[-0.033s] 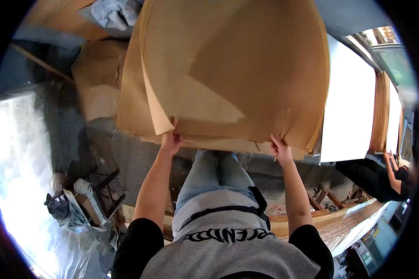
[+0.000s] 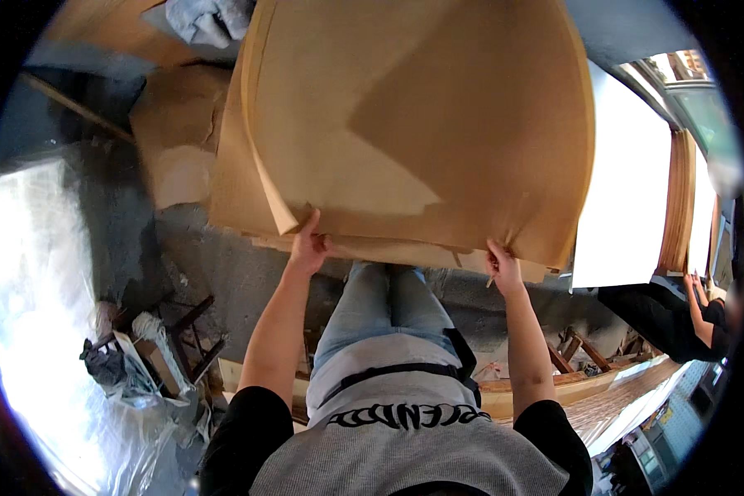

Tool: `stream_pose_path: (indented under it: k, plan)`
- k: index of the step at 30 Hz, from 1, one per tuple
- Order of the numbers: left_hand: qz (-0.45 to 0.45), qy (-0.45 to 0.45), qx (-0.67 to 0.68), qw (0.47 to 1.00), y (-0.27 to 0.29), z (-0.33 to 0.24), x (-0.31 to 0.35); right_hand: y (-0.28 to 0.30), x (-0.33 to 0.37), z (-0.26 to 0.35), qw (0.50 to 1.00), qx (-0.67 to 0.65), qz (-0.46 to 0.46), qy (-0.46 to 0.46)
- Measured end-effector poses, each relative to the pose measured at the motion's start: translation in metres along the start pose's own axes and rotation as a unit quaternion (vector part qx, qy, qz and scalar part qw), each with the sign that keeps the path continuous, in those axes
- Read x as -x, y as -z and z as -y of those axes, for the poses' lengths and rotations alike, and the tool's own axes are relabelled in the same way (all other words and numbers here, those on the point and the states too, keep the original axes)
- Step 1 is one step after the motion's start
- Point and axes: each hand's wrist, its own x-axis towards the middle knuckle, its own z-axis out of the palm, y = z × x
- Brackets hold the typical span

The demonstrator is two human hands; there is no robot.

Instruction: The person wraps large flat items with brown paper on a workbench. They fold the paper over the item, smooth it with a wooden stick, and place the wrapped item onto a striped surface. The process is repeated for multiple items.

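Clearly, both grips are closed on the big brown sheet (image 2: 339, 140), one at each side of its near edge, from where I watch through the head view. The left hand (image 2: 310, 250) has one digit laid along the top surface and the others curled in below, so I read that grip as pinching the edge. The right hand (image 2: 503, 266) is clenched on the edge too, thumb side up, with small creases running through the sheet just beyond it; its far fingers are partly hidden from me.

The sheet lies in front of the person's legs (image 2: 364, 310), reaching up past the top of my view, and a broad shadow covers much of its right half. A narrow flap curls up along its left side, its tip near the left grip. More brown sheets (image 2: 230, 186) show underneath, poking out at the left and along the near edge.

On the right, a white panel (image 2: 622, 182) stands just beside the sheet and limits the room there. Beyond it, a co-worker (image 2: 703, 331) has both hands at a stack of panels (image 2: 676, 194). To the left I see a dark wooden frame (image 2: 192, 331), clear plastic sheeting (image 2: 149, 442) and brown cardboard (image 2: 176, 140); a grey cloth (image 2: 211, 18) sits at the top.
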Motion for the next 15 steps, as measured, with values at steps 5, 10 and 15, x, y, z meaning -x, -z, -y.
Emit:
stream_pose_path:
  k: [5,10,15]
  plan:
    - [-0.006,-0.017,0.005,1.0,-0.026,0.003,0.019,0.0,-0.005,-0.011,0.982,-0.181,0.009,-0.05]
    - [-0.034,-0.008,-0.022,0.999,-0.035,-0.001,0.009,-0.008,-0.009,-0.003,0.971,-0.233,0.013,-0.053]
    - [-0.025,0.006,0.015,1.0,-0.029,0.001,0.003,-0.004,-0.015,-0.002,0.977,-0.198,-0.007,-0.075]
